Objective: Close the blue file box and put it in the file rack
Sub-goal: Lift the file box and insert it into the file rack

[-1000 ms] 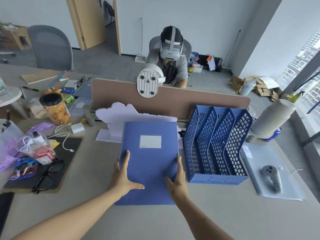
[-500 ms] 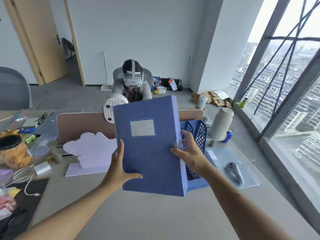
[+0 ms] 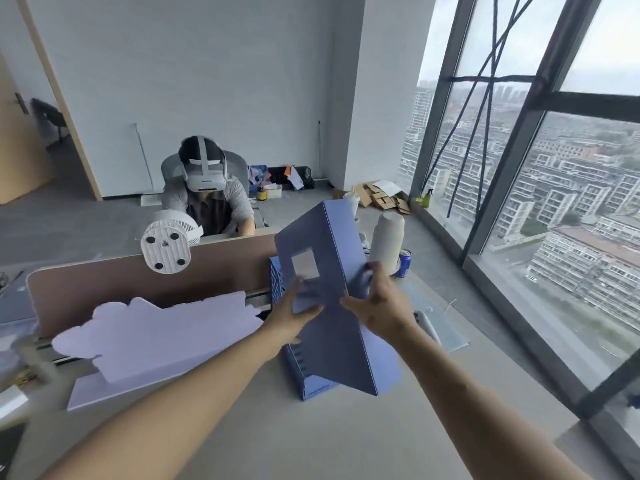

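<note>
The closed blue file box, with a pale label on its face, stands tilted on edge in the air over the blue file rack. It hides most of the rack; only the rack's left wall and front corner show. My left hand presses flat on the box's front face below the label. My right hand grips the box's right edge and spine side, fingers wrapped round it. Whether the box's lower end sits inside a rack slot I cannot tell.
A lilac cloud-shaped foam board stands left of the rack against the brown desk divider. A white fan is clipped to the divider. A person in a headset sits behind. Right: a beige cylinder, blue can, window wall.
Both hands have carried the box from flat on the desk, up, then right and away over the rack, turning it so the spine faces me. My head has turned right.
</note>
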Action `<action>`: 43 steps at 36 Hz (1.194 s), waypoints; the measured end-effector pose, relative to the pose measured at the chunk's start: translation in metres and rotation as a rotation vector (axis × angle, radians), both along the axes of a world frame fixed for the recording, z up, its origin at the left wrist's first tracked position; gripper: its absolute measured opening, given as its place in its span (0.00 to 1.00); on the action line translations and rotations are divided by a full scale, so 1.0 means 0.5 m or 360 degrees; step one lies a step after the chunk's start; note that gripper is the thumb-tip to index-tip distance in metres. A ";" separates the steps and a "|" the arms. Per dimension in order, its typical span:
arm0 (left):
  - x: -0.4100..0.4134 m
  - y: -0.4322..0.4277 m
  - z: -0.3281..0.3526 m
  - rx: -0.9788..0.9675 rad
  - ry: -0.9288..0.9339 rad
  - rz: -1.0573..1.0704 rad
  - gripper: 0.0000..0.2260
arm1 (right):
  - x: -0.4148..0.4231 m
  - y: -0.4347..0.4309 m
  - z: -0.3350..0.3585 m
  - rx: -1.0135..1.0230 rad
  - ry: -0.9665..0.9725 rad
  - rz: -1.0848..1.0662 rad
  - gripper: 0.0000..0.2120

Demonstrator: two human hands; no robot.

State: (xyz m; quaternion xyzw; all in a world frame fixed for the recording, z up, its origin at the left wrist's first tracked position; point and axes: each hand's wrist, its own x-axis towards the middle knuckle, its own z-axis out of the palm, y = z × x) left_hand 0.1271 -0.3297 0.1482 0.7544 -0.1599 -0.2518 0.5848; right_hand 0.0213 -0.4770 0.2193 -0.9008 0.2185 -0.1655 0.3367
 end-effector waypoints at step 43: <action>0.125 -0.009 -0.112 -0.0441 0.0283 0.0036 0.37 | 0.131 0.066 -0.350 0.0747 -0.0517 0.0089 0.34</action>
